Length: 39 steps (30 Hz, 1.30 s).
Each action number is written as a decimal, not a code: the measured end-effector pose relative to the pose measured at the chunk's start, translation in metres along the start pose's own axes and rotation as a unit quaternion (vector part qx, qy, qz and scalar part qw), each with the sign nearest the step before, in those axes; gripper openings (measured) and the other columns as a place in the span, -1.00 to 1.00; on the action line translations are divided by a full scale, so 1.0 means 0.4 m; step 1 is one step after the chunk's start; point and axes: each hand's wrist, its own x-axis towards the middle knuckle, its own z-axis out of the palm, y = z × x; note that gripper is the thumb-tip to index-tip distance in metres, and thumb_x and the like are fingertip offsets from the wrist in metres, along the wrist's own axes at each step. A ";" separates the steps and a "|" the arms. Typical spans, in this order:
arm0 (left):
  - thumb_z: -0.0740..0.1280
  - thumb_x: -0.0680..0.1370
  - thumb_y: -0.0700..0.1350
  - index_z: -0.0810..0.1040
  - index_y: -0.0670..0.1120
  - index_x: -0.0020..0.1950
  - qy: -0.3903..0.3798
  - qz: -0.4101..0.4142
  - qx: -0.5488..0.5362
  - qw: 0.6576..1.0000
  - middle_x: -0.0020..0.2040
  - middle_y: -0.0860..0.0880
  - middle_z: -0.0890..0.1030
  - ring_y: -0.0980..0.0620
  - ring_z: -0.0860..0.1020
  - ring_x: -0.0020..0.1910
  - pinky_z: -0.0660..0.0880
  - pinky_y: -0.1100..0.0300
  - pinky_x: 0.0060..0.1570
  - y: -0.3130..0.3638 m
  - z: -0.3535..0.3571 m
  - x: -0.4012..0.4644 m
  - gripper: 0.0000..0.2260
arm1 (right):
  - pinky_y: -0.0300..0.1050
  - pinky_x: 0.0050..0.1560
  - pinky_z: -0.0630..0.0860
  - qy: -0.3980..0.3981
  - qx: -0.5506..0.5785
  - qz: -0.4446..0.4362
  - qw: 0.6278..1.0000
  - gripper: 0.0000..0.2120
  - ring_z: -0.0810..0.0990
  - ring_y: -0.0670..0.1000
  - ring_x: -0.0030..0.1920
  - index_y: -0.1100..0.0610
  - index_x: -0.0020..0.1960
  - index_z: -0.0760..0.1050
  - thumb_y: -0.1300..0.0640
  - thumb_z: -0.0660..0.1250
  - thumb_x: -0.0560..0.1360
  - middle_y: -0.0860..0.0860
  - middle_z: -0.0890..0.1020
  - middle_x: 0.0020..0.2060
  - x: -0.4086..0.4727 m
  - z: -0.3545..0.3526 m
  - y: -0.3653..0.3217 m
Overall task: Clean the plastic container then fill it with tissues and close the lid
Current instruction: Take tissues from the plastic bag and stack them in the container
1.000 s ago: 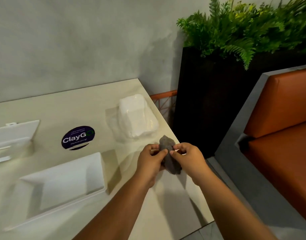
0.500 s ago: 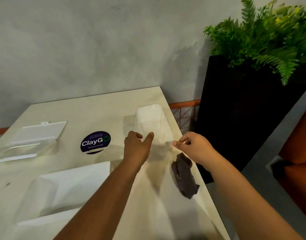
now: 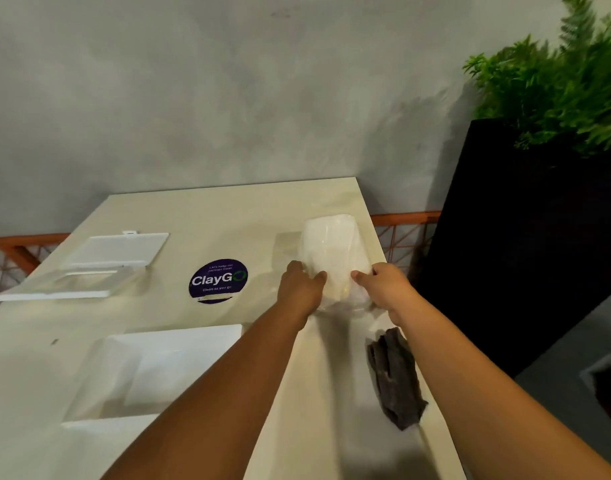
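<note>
Both hands reach to the tissue pack [image 3: 328, 251], a white stack in clear wrap lying near the desk's [image 3: 228, 209] right edge, toward the far right corner. The left hand [image 3: 302, 289] grips the pack's near left side, thumb on the front of the wrap and fingers curled round behind it. The right hand [image 3: 383, 289] grips the near right side, its thumb pressed to the wrap; its other fingers are hidden by the hand's back.

The container [image 3: 165, 368], a clear plastic box with a white rim, sits open at the near left part of the desk, partly crossed by the left forearm. Its lid [image 3: 100, 265] lies well apart at the far left edge, flat on the top. A round dark sticker [image 3: 218, 280] reading "ClayGo" sits on the desk between the lid and the pack.

A crumpled dark cloth [image 3: 396, 379] lies at the right edge, nearer the person than the pack and just under the right forearm, held by neither hand.

Beyond the right edge stands a black planter [image 3: 525, 244] with green ferns [image 3: 553, 84], and a grey wall [image 3: 228, 91] runs behind the far edge.
</note>
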 end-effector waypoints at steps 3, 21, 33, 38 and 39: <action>0.33 0.55 -0.02 0.30 -0.10 0.41 -0.014 0.025 -0.031 0.999 0.33 -0.08 0.44 -0.08 0.47 0.20 0.43 0.14 0.09 -0.001 -0.019 -0.014 -0.53 | -0.07 -0.31 0.48 0.013 0.032 -0.017 0.999 -0.72 0.50 0.11 -0.26 0.15 -0.27 0.36 0.08 0.35 0.54 0.12 0.52 -0.23 -0.012 -0.001 -0.010; 0.41 0.50 0.00 0.49 0.02 0.20 0.021 0.098 -0.242 0.965 0.12 0.06 0.62 0.05 0.64 0.02 0.60 0.06 -0.04 -0.145 -0.594 -0.418 -0.70 | -0.13 -0.06 0.61 -0.070 0.168 -0.208 0.961 -0.71 0.63 -0.18 -0.09 -0.12 0.08 0.44 -0.03 0.46 0.42 -0.18 0.61 -0.05 -0.599 0.281 -0.255; 0.27 0.42 0.36 0.43 -0.09 0.33 0.002 -0.104 -0.460 0.882 0.20 -0.16 0.59 -0.18 0.60 0.14 0.52 -0.17 0.13 -0.524 -0.978 -0.543 -0.34 | -0.06 0.24 0.42 -0.032 -0.297 -0.587 0.752 -0.42 0.41 0.01 0.31 -0.02 0.33 0.38 0.29 0.42 0.38 -0.02 0.42 0.35 -0.794 0.661 -0.113; 0.41 0.40 0.25 0.49 -0.09 0.23 0.015 -0.158 -0.436 0.886 0.10 -0.22 0.63 -0.22 0.64 0.01 0.60 -0.07 -0.07 -0.596 -1.035 -0.517 -0.44 | 0.11 0.33 0.33 -0.056 -0.367 -0.653 0.661 -0.60 0.35 0.12 0.43 0.03 0.33 0.48 0.26 0.00 0.64 0.03 0.45 0.40 -0.759 0.712 0.001; 0.42 0.42 0.20 0.50 -0.11 0.21 0.031 -0.146 -0.387 0.910 0.04 -0.19 0.65 -0.20 0.65 -0.02 0.61 -0.03 -0.10 -0.610 -1.030 -0.514 -0.49 | 0.11 0.36 0.30 -0.060 -0.381 -0.652 0.653 -0.59 0.32 0.10 0.45 0.01 0.34 0.48 0.27 0.05 0.61 0.00 0.43 0.42 -0.754 0.711 0.011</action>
